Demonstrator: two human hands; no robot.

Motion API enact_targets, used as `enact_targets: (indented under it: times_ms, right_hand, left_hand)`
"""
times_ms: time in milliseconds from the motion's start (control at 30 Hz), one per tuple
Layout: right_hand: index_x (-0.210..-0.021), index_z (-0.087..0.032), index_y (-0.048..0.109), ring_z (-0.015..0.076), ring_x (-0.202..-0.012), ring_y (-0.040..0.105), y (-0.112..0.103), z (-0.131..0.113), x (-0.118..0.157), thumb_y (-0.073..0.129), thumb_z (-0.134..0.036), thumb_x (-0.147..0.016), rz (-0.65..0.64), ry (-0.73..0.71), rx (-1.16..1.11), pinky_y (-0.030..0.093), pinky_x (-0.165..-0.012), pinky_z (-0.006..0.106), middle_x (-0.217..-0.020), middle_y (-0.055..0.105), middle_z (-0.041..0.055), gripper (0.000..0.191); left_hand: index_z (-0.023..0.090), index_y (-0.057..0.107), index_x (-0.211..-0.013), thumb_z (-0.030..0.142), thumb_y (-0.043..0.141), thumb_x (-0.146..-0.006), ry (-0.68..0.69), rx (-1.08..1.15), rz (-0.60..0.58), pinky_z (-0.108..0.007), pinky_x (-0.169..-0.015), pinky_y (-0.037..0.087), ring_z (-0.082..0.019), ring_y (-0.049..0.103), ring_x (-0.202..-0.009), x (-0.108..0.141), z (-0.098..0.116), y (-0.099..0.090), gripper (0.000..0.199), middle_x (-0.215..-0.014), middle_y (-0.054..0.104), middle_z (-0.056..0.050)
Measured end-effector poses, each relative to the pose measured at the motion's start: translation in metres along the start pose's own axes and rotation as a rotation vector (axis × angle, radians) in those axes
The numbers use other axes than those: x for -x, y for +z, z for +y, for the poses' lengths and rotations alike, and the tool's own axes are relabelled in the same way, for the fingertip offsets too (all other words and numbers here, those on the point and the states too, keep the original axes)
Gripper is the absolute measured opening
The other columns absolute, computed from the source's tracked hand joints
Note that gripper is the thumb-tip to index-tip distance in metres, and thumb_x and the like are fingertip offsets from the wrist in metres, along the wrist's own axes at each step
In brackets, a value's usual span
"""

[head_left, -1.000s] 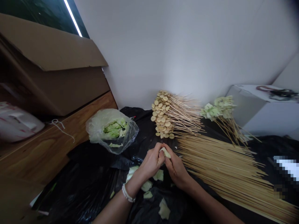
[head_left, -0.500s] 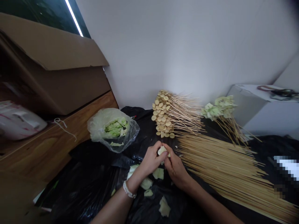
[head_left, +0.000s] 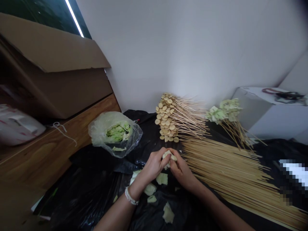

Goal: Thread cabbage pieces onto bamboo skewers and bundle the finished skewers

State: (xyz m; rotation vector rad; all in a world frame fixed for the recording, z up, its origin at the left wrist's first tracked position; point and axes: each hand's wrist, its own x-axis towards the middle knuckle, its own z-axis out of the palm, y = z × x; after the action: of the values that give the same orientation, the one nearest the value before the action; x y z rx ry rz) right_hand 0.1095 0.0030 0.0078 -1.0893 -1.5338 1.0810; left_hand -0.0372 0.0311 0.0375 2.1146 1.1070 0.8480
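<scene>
- left hand [head_left: 154, 166] and right hand [head_left: 182, 170] meet just left of the loose bamboo skewers [head_left: 223, 170]
- fingers [head_left: 160, 158] of both hands curl closed around a pale cabbage piece [head_left: 168, 156]
- cabbage scraps [head_left: 162, 179] lie on black plastic sheeting [head_left: 96, 192], left of the skewers

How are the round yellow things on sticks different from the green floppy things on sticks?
The round slices are tan, neat discs; the green pieces are pale green and ragged. The slices form a bigger, tighter bunch; the green pieces make a smaller, looser one. Both are threaded on thin wooden skewers.
</scene>
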Motion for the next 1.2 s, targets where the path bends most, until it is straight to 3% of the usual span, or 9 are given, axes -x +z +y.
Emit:
enact_targets:
  times_ms: [167, 300, 433, 500, 600, 867, 1000, 1133, 1200]
  right_hand:
    - [-0.124, -0.023, 0.050, 0.0171, -0.073, 0.059, -0.003, 0.000, -0.001, 0.043, -0.034, -0.090, 0.010, 0.048, -0.072, 0.046, -0.061, 0.027, -0.077, 0.061, 0.0006, 0.037]
    - [-0.125, -0.020, 0.048, 0.0172, -0.078, 0.059, -0.003, 0.001, -0.001, 0.043, -0.032, -0.090, 0.027, 0.010, -0.031, 0.047, -0.067, 0.028, -0.087, 0.063, 0.0034, 0.037]
    - [-0.121, -0.018, 0.048, 0.0150, -0.077, 0.057, -0.001, 0.001, -0.002, 0.046, -0.030, -0.088, 0.070, -0.001, -0.047, 0.046, -0.066, 0.027, -0.096, 0.063, 0.0051, 0.035]
    - [-0.118, -0.019, 0.048, 0.0114, -0.059, 0.052, -0.002, -0.001, -0.002, 0.044, -0.034, -0.089, 0.023, 0.060, -0.154, 0.041, -0.051, 0.023, -0.081, 0.061, 0.0010, 0.033]
    - [-0.114, -0.020, 0.048, 0.0064, -0.036, 0.031, -0.003, -0.006, -0.003, 0.037, -0.042, -0.092, -0.078, 0.191, -0.357, 0.023, -0.034, 0.019, -0.061, 0.053, -0.0060, 0.034]
    - [-0.107, -0.021, 0.047, 0.0044, -0.032, 0.028, -0.014, -0.011, -0.008, 0.044, -0.041, -0.086, -0.124, 0.350, -0.858, 0.019, -0.031, 0.017, -0.061, 0.057, -0.0050, 0.029]
    - [-0.111, -0.018, 0.048, 0.0071, -0.038, 0.041, -0.020, -0.006, -0.013, 0.046, -0.040, -0.086, -0.043, 0.312, -0.879, 0.026, -0.034, 0.017, -0.067, 0.063, -0.0001, 0.033]
    - [-0.115, -0.018, 0.047, 0.0101, -0.052, 0.055, -0.017, -0.003, -0.015, 0.051, -0.046, -0.086, 0.025, 0.293, -0.760, 0.035, -0.038, 0.017, -0.081, 0.068, 0.0043, 0.040]
    - [-0.117, -0.018, 0.048, 0.0099, -0.051, 0.054, -0.014, -0.003, -0.014, 0.052, -0.050, -0.085, 0.052, 0.291, -0.682, 0.035, -0.038, 0.017, -0.081, 0.067, 0.0040, 0.045]
  left_hand:
    - [0.019, 0.060, -0.097, 0.041, 0.040, -0.095, -0.037, 0.041, 0.033, -0.023, -0.068, 0.041, -0.013, 0.056, -0.069, 0.001, 0.000, 0.003, 0.030, -0.077, 0.061, 0.001]
    - [0.021, 0.052, -0.113, 0.042, 0.045, -0.092, -0.108, 0.115, 0.122, -0.026, -0.071, 0.043, -0.015, 0.059, -0.073, 0.002, -0.002, 0.008, 0.030, -0.083, 0.064, 0.000]
    - [0.020, 0.049, -0.101, 0.041, 0.050, -0.090, -0.114, 0.171, 0.163, -0.024, -0.066, 0.041, -0.013, 0.056, -0.067, 0.002, -0.004, 0.010, 0.024, -0.076, 0.060, 0.002]
    - [0.020, 0.049, -0.095, 0.041, 0.052, -0.089, -0.116, 0.232, 0.160, -0.022, -0.060, 0.039, -0.012, 0.053, -0.063, 0.002, -0.004, 0.011, 0.023, -0.071, 0.057, 0.004]
    - [0.020, 0.047, -0.091, 0.044, 0.051, -0.088, -0.162, 0.411, 0.167, -0.019, -0.049, 0.033, -0.008, 0.044, -0.050, 0.001, -0.003, 0.014, 0.025, -0.060, 0.050, 0.007]
    - [0.022, 0.039, -0.084, 0.052, 0.044, -0.090, -0.272, 0.980, 0.073, -0.016, -0.036, 0.016, -0.004, 0.020, -0.034, -0.012, -0.006, 0.004, 0.031, -0.048, 0.033, 0.012]
    - [0.019, 0.045, -0.079, 0.051, 0.039, -0.092, -0.293, 0.696, 0.049, -0.019, -0.039, 0.023, -0.007, 0.040, -0.039, -0.015, -0.016, -0.004, 0.034, -0.053, 0.046, 0.006]
    - [0.017, 0.050, -0.064, 0.043, 0.040, -0.094, -0.094, 0.127, 0.046, -0.024, -0.060, 0.037, -0.012, 0.052, -0.063, -0.012, -0.018, -0.007, 0.041, -0.065, 0.054, 0.000]
    - [0.018, 0.055, -0.070, 0.041, 0.038, -0.095, -0.043, -0.006, 0.065, -0.025, -0.067, 0.039, -0.014, 0.054, -0.070, -0.009, -0.016, -0.007, 0.039, -0.070, 0.058, 0.000]
